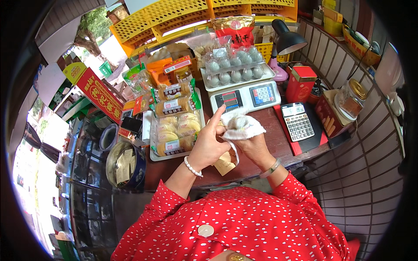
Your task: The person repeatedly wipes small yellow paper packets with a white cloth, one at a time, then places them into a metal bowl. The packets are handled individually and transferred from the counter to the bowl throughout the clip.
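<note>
A crumpled white cloth (245,125) with a faint pattern is bunched over my right hand (256,148), which grips it above the table's front part. My left hand (209,143) is beside it, index finger stretched out and up, thumb and other fingers curled at the cloth's left edge; whether they pinch it I cannot tell. Below the hands lies a yellowish paper piece (224,165), partly hidden. Left of my left hand is a white tray (178,156) with packs of biscuits (173,107) and round pastries (187,125). Behind the hands stands a white digital scale (245,98) bearing eggs in clear cartons (235,67).
At right lie a calculator (297,124) on a black and red folder, a red tin (300,83) and a glass jar (351,98) on a box. A desk lamp (289,39) leans behind the scale. A round tin (140,169) with papers stands at left, near a tape roll (108,137).
</note>
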Action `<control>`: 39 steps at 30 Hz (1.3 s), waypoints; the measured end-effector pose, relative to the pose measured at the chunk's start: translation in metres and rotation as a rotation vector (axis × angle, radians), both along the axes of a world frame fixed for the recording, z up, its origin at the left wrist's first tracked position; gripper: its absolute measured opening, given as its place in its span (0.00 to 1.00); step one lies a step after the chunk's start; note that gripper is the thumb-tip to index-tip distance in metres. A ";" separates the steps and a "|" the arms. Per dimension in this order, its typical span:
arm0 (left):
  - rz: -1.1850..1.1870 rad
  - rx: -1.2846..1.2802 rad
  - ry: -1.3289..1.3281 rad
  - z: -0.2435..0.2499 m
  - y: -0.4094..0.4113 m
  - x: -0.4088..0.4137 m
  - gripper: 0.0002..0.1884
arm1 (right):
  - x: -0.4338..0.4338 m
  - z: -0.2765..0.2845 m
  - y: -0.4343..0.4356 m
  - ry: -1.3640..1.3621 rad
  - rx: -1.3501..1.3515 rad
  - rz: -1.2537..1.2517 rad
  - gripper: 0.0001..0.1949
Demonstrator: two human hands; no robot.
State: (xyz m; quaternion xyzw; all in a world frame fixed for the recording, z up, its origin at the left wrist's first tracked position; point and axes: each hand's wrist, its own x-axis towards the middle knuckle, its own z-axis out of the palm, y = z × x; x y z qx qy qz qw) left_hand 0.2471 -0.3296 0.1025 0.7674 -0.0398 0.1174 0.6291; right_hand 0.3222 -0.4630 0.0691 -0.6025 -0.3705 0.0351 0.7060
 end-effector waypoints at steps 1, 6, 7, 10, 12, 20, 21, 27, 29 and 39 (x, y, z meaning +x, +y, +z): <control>-0.008 -0.049 0.036 0.000 -0.001 -0.001 0.45 | -0.001 0.000 0.002 0.047 0.008 0.010 0.09; -0.032 -0.220 0.033 -0.002 0.002 -0.005 0.41 | 0.014 -0.014 0.005 0.534 0.192 -0.108 0.05; -0.021 -0.258 0.023 -0.001 0.003 -0.006 0.41 | 0.021 -0.018 0.003 0.690 0.272 -0.098 0.06; 0.131 -0.467 -0.019 0.000 0.012 -0.003 0.28 | 0.030 -0.031 -0.010 0.684 0.282 0.064 0.22; 0.179 -0.605 -0.086 -0.001 0.017 -0.002 0.21 | 0.026 -0.039 -0.013 0.857 0.433 0.310 0.29; 0.422 -0.415 -0.097 -0.032 -0.005 0.008 0.18 | -0.021 -0.039 0.013 0.847 0.252 0.229 0.21; 0.418 -0.405 -0.098 -0.036 -0.010 0.007 0.17 | -0.024 -0.038 0.015 0.742 0.335 0.247 0.20; 0.259 -0.265 -0.018 -0.035 0.014 -0.010 0.07 | -0.023 -0.032 0.010 0.619 0.173 0.166 0.18; 0.265 -0.244 0.001 -0.034 0.020 -0.016 0.07 | -0.024 -0.031 0.008 0.642 0.171 0.179 0.18; 0.457 -0.311 0.040 -0.035 0.034 -0.039 0.06 | -0.022 -0.035 0.006 0.819 0.296 0.191 0.13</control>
